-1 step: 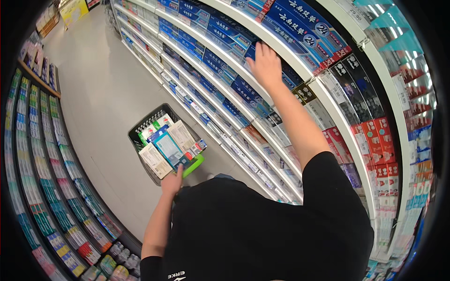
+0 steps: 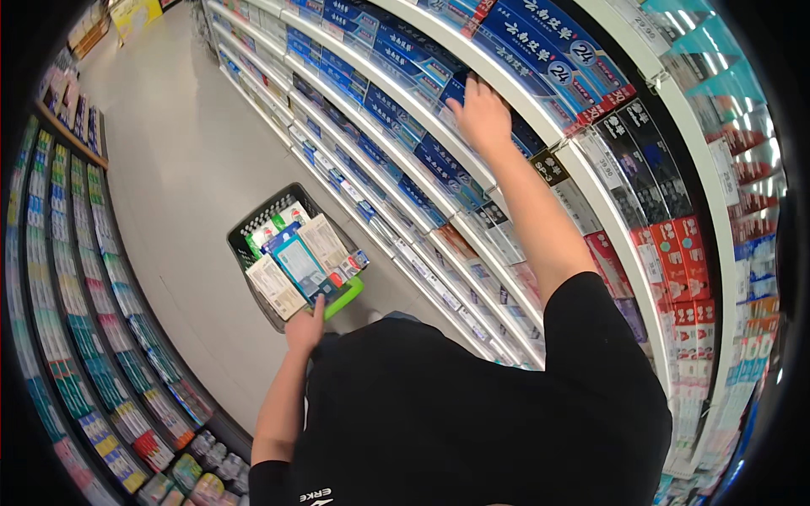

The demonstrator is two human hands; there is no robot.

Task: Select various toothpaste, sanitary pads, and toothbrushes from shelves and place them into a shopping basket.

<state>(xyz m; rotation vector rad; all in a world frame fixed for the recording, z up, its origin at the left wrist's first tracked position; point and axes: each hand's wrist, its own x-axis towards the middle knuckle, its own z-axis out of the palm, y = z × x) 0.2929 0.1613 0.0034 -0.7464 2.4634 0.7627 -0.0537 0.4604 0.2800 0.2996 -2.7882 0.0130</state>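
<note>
My right hand (image 2: 484, 116) reaches up to a shelf of blue toothpaste boxes (image 2: 401, 46). Its fingers are stretched out with the thumb apart, and the fingertips meet a dark gap beside the boxes. Nothing shows in its grasp. Low on the left, my left hand (image 2: 305, 328) is closed at the near side of a dark grey shopping basket (image 2: 239, 240), by the end of its green handle (image 2: 345, 297). One digit points over the contents. Inside lie a blue-and-white pack (image 2: 299, 263), a cream box (image 2: 274, 285) and another pale box (image 2: 323, 242).
Stacked shelves of boxed goods rise along the right, with red boxes (image 2: 677, 253) and black boxes (image 2: 645, 156) nearest my right arm. A lower rack of hanging packs (image 2: 105, 316) curves along the left. Grey floor (image 2: 173, 126) runs between them.
The basket and my left hand have shifted slightly left in view. My right hand has moved a little right and stays at the same shelf gap.
</note>
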